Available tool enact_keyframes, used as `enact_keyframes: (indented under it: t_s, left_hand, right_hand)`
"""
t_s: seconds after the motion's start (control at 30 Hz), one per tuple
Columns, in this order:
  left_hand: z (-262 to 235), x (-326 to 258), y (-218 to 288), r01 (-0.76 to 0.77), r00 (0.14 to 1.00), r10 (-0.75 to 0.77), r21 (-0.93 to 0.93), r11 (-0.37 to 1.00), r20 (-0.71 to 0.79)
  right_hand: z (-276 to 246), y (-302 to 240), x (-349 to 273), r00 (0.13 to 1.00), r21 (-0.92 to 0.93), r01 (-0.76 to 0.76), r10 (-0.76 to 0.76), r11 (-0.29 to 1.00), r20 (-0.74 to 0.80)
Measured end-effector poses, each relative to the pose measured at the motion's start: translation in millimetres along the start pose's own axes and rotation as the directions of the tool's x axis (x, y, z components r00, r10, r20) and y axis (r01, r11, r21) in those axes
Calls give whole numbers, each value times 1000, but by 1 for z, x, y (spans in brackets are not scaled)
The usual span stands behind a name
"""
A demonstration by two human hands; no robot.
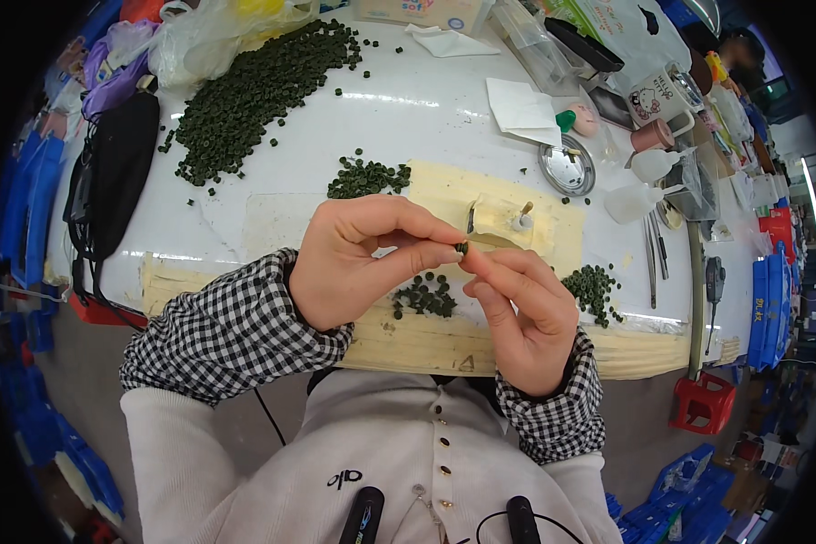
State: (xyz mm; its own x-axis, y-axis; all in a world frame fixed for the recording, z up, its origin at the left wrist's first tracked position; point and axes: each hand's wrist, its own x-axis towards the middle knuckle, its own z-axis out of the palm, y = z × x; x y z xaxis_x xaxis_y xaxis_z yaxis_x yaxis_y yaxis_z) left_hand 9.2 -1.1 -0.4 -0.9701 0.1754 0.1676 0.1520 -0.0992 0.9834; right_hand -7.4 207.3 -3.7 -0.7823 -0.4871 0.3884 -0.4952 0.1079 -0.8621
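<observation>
A small dark green ring-like piece [461, 247] is pinched between the thumb and index finger of my left hand [358, 258]. The fingertips of my right hand [524, 313] meet it from the other side. That hand's fingers are curled, and whether anything is inside them is hidden. Just beyond my hands, a cream block fixture [508, 222] with a small upright peg stands on a pale yellow board [435, 181]. Similar green pieces lie in one small pile [426, 297] below my hands, another pile [593, 292] to the right and a third [367, 178] behind my left hand.
A large heap of green pieces [254, 100] spreads at the far left, beside a black pouch [118, 172]. A round metal dish [567, 167], white squeeze bottles [627, 204], tweezers [651, 258] and a decorated mug [657, 100] stand at the right. White paper [521, 107] lies behind.
</observation>
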Motion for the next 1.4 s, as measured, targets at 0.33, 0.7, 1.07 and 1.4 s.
enact_keyframes:
  t_s: [0.33,0.7,1.07,1.4]
  left_hand:
    - [-1,0,1,-36,999,36,105,994,6]
    - [-2,-3,-2,-21,1000,19,91,996,15]
    - [-4,0,1,-159,987,149,300,941,55]
    - [-5,1,0,-154,988,143,292,944,59]
  right_hand:
    - [0,-1,0,999,-69,48,-48,996,6]
    - [-2,2,3,980,-204,195,-185,959,67]
    - [-1,-1,3,988,-168,152,-143,974,64]
    - [-2,-1,4,987,-190,154,-144,970,64]
